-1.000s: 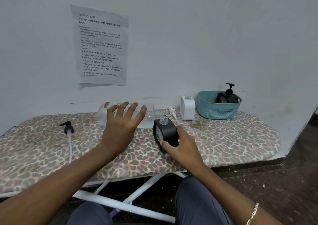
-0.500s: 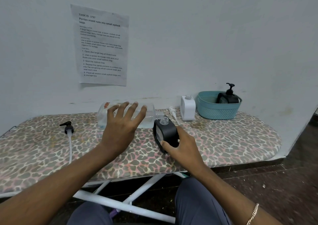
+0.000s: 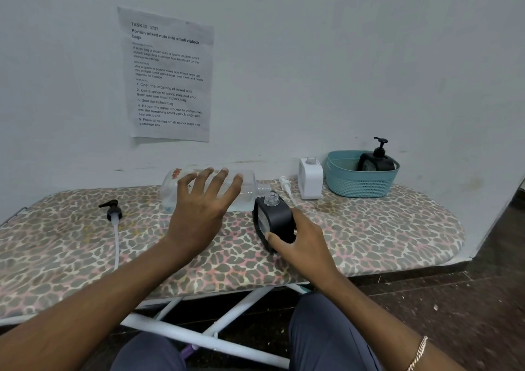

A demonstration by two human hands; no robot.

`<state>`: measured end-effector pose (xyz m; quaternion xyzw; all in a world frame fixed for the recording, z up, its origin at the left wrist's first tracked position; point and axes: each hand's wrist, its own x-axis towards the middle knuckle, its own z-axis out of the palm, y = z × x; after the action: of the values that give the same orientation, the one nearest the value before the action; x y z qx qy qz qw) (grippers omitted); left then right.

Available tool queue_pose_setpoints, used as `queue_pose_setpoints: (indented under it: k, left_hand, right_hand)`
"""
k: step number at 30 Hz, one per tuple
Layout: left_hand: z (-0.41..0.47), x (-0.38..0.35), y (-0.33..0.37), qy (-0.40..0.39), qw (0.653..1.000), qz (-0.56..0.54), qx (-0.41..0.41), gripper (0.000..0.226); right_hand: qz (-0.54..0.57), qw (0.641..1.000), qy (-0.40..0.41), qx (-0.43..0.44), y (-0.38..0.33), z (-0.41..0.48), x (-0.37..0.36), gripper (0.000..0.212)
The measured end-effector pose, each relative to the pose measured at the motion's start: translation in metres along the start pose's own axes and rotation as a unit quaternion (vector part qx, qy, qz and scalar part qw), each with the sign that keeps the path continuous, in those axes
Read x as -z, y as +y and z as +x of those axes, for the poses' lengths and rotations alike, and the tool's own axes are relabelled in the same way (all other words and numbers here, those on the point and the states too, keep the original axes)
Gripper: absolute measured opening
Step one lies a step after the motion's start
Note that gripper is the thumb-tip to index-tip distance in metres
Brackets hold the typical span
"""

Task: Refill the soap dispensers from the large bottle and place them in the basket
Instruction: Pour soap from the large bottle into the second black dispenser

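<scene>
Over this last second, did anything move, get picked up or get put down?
Nothing visibly changed. The left hand still lies with spread fingers on the tipped bottle, whose mouth is at the open neck of the black dispenser, which the right hand still grips. The black pump, white pump, white dispenser and basket are where they were.

The lone head-worn camera looked forward and down, close over the surface (image 3: pixel 369 228), facing the wall (image 3: pixel 312 58); left grip (image 3: pixel 199 217) and right grip (image 3: pixel 305 243) sat mid-frame, knees (image 3: pixel 326 331) at bottom.
</scene>
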<state>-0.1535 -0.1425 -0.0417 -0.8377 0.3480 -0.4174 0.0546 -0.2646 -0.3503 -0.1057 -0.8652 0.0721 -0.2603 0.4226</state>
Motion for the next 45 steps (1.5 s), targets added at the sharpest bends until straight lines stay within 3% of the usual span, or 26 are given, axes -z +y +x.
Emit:
queue_pose_setpoints:
  k: [45]
  left_hand:
    - [0.0011,0.0008,0.0001,0.011,1.000,0.000,-0.001,0.076]
  right_hand:
    - [-0.001,1.000,0.004,-0.005,0.0002,-0.0010,-0.0004,0.038]
